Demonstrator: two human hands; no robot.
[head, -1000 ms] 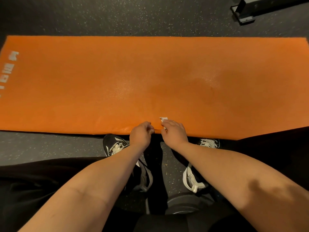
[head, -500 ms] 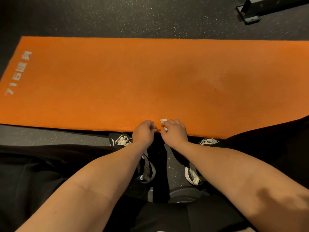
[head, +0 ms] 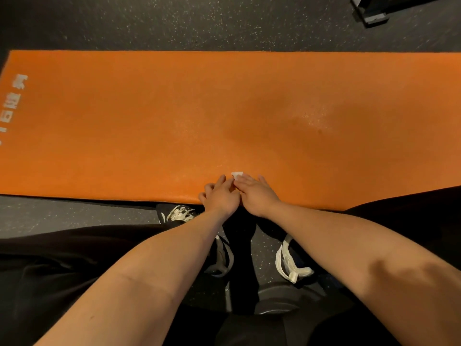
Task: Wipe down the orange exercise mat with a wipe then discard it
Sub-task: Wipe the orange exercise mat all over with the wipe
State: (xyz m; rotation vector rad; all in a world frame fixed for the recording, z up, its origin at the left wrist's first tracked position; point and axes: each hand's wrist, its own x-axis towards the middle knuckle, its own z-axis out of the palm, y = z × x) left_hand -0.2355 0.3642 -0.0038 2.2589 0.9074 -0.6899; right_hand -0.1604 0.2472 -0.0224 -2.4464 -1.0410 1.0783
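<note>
A dark speckled floor (head: 174, 21) fills the scene, with the orange exercise mat (head: 224, 108) spread flat across it from left to right; white lettering (head: 12, 101) marks its left end. A black piece of equipment (head: 371, 11) sits in the far right corner. Black shoes (head: 178, 213) with white laces stand just off the mat's near edge. Both hands meet at that near edge. The right hand (head: 257, 193) lies with fingers straight, pressing the white wipe (head: 237, 174), which peeks out beyond its fingertips on the mat. The left hand (head: 219, 196) touches it alongside, forefinger reaching forward and other fingers curled; whether it grips anything cannot be told.
</note>
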